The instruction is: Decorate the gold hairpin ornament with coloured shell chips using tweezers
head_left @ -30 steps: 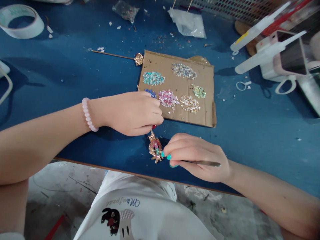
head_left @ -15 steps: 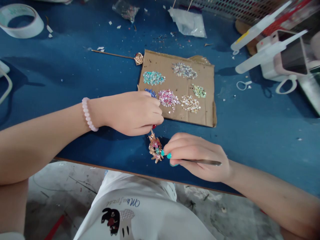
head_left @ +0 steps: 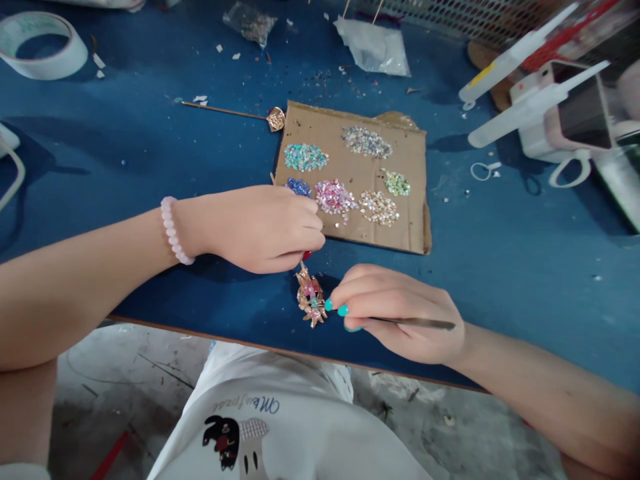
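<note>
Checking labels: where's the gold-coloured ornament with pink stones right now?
Head view, just below centre: the gold-coloured ornament is just below the left hand and left of the right hand, nearer the person than the brown cardboard sheet.

Six gem piles [head_left: 334, 197], one cardboard sheet [head_left: 413, 230], one bracelet [head_left: 173, 232].

Script on the white shirt [head_left: 310, 427], lettering inside tape roll [head_left: 45, 68]: both illegible
</note>
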A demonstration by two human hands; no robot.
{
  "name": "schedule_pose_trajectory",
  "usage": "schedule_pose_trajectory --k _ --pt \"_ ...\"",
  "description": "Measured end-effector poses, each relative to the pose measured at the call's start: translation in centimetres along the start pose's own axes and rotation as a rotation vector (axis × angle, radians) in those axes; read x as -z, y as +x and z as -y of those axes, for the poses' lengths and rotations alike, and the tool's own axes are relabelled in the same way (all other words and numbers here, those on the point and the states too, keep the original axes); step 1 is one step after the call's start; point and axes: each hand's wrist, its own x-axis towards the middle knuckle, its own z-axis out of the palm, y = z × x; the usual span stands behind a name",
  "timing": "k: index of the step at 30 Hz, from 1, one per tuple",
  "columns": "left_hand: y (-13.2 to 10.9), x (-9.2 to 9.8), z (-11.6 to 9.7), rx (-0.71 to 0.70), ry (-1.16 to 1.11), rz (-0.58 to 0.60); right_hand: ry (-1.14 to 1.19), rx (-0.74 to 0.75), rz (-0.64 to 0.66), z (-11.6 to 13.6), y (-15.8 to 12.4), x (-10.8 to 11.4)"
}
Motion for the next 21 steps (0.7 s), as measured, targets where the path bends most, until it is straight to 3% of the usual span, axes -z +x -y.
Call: schedule_pose_trajectory --k 14,18,21 --pt "-0.1 0.6 -0.7 -0.017 0.153 0.056 0.023 -0.061 -0.236 -0.4 -0.7 0.6" --pt "-0.1 1.9 -0.6 0.032 0.239 0.069 0.039 -0.091 -0.288 -0.6 -1.0 0.3" --pt "-0.9 3.2 -2.5 0.12 0.36 0.009 0.031 -0.134 -0.329 -0.6 -1.0 0.1"
